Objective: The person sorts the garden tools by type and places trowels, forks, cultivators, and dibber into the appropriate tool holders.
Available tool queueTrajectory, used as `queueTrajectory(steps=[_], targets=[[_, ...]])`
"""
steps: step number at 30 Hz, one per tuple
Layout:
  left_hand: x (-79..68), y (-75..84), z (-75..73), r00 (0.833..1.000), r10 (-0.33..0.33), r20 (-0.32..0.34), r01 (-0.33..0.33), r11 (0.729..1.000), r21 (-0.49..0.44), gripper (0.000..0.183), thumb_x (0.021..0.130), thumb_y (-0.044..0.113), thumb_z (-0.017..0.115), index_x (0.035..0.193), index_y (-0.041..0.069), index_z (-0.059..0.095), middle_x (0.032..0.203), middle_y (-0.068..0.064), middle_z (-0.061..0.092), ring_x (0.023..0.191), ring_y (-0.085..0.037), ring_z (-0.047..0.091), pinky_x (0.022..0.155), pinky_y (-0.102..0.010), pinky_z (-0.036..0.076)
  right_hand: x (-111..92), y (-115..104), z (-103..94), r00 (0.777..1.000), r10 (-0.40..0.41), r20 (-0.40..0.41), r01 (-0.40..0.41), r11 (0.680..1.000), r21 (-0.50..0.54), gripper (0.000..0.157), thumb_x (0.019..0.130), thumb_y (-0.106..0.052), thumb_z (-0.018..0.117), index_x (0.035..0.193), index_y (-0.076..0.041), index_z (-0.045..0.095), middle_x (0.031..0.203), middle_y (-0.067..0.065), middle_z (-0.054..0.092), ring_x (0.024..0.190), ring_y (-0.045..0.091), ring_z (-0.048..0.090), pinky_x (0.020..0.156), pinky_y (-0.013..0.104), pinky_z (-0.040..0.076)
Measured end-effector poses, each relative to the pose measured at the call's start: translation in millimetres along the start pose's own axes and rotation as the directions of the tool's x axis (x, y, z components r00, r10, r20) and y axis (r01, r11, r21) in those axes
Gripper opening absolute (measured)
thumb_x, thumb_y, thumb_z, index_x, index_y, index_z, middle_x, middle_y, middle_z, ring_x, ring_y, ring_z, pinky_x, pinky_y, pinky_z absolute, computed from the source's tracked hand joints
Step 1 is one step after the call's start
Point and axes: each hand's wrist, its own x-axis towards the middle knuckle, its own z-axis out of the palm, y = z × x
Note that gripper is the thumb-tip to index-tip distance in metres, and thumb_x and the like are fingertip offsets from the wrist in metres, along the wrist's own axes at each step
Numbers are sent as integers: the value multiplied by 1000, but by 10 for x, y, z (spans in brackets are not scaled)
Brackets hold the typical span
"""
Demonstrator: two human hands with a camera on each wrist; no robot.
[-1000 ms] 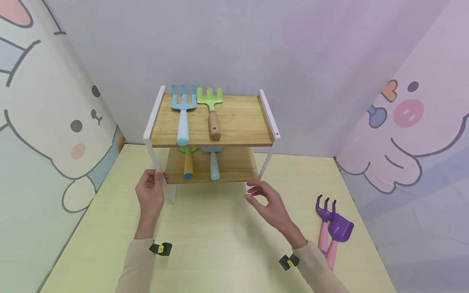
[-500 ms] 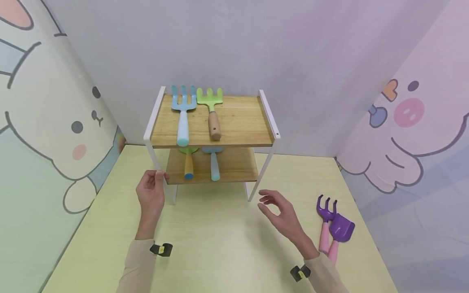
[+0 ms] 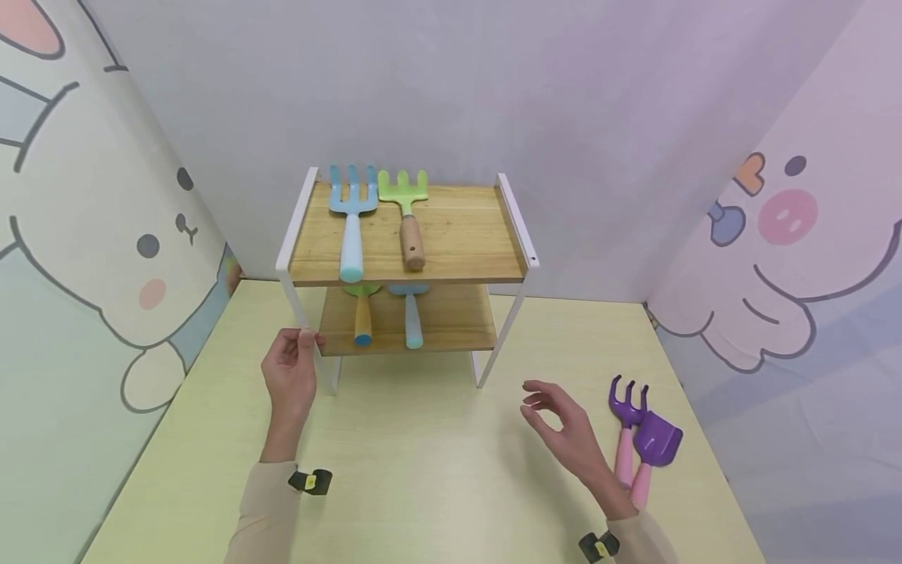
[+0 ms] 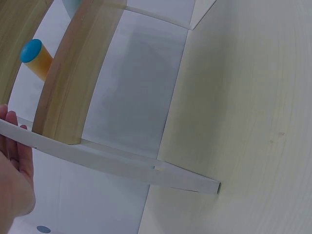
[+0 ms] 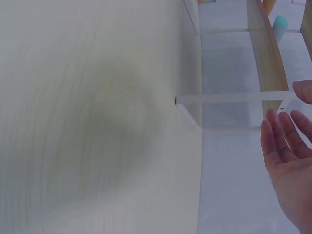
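Currently, the two-tier rack (image 3: 465,247) left of centre is gripped at its left front leg (image 3: 293,301) by the left hand (image 3: 290,368). The right hand (image 3: 569,432), lower right of centre, is held apart from it, fingers loosely curved, thumb separated. A blue fork (image 3: 351,235) and green fork (image 3: 412,235) are carried on top, a yellow-handled tool (image 3: 362,317) and pale-blue tool (image 3: 413,317) below. At right, a purple fork (image 3: 626,415) and purple shovel (image 3: 657,440) are laid on the table (image 3: 423,470).
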Motion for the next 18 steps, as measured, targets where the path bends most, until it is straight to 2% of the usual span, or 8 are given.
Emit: queueTrajectory(steps=[3, 8, 12, 18], targets=[[11, -76, -28, 1000, 7, 3, -7, 1000, -18, 15, 102, -9, 55, 92, -21, 53, 82, 2, 72, 76, -7, 69, 70, -15, 51, -25, -115, -38, 1000, 9, -26, -9, 1000, -14, 38, 89, 11, 72, 125, 7, 62, 117, 15, 69, 95, 24, 71, 90, 28, 56], [21, -70, -15, 1000, 9, 11, -8, 999, -40, 14, 101, -10, 54, 92, -20, 54, 82, 1, 72, 77, -8, 69, 71, -15, 51, -145, 125, -101, 998, 42, -36, -44, 999, -30, 39, 90, 9, 72, 128, 4, 62, 119, 15, 69, 97, 20, 70, 91, 22, 54], [9, -77, -21, 1000, 2, 5, -2, 1000, -17, 16, 102, -8, 55, 92, -20, 54, 82, 2, 72, 77, -7, 69, 71, -15, 51, -262, 372, -174, 997, 69, -35, -70, 997, -36, 43, 91, 6, 73, 132, -1, 61, 123, 11, 68, 100, 16, 70, 91, 20, 53], [-5, -63, -22, 1000, -4, -4, 4, 1000, -4, 17, 102, -7, 56, 92, -21, 53, 81, 2, 72, 77, -7, 70, 70, -15, 51, -388, 474, -282, 995, 85, -61, -86, 996, -27, 44, 92, 4, 73, 134, -3, 62, 125, 12, 68, 101, 15, 69, 91, 18, 53]])
